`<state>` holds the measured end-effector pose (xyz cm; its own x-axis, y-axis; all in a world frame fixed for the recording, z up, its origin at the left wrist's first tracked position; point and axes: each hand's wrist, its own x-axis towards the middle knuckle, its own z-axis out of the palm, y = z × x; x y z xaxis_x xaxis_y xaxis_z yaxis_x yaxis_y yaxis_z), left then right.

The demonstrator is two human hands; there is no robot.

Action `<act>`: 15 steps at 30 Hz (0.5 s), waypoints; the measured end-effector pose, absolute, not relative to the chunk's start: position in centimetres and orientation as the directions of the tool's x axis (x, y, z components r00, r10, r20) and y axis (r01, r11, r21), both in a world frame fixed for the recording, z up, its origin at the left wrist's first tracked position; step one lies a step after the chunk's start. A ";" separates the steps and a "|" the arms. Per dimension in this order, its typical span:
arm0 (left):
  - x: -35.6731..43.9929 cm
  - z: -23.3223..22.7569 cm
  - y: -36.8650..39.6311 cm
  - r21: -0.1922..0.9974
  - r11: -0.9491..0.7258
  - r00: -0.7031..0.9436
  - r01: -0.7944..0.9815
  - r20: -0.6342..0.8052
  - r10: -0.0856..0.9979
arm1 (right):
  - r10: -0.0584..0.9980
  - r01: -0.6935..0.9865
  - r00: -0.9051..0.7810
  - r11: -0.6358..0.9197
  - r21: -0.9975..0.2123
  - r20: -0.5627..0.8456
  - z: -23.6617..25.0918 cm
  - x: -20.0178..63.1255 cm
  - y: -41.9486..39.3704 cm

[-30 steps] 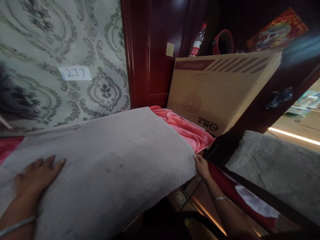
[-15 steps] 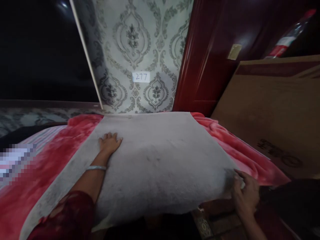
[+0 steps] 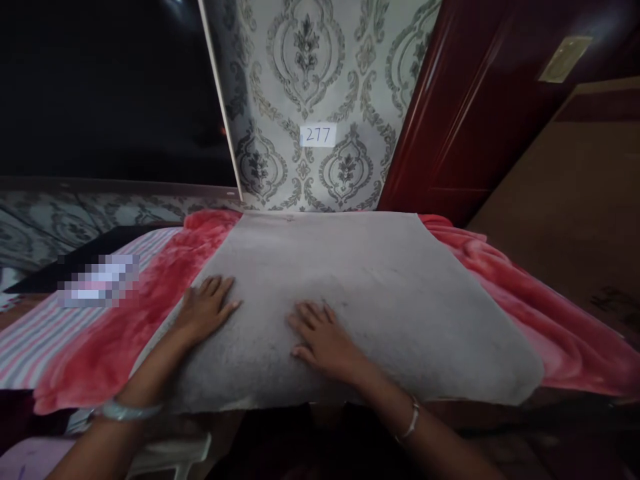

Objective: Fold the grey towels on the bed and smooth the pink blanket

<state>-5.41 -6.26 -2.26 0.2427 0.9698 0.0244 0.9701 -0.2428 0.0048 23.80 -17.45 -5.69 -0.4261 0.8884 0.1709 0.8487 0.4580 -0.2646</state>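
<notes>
A large grey cloth lies spread over a red plush blanket, its lower edge hanging near my body. Fingers spread, my left hand rests flat on the cloth close to its left edge. My right hand lies on the middle of the cloth with the palm down and the fingers apart. Neither hand grips anything. Dark smudges and faint creases mark the cloth around the right hand.
A striped cloth reaches out at the left, with a blurred-out patch over it. A dark screen stands behind at left. Paper marked 277 is on the patterned wall. A cardboard box leans by the red wooden panel at right.
My right hand has let go of the cloth's near right corner and moved left to its middle. My left hand has come slightly nearer. The view has shifted left.
</notes>
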 end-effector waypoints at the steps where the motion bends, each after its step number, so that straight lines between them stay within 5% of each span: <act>1: -6.1 -2.8 -6.7 0.008 -0.218 0.217 0.976 0.037 0.975 | 0.877 0.837 -0.455 0.481 -0.263 0.154 -5.5 23.0 -17.4; 8: -6.8 -4.1 -6.9 0.024 -0.170 0.168 0.985 0.071 0.983 | 0.948 0.931 -0.271 0.302 -0.206 0.166 -7.0 26.7 -19.6; 15: -6.8 -4.0 -6.9 0.021 -0.175 0.172 0.984 0.093 0.981 | 0.910 0.989 0.125 -0.083 -0.123 0.395 -11.6 41.1 -25.6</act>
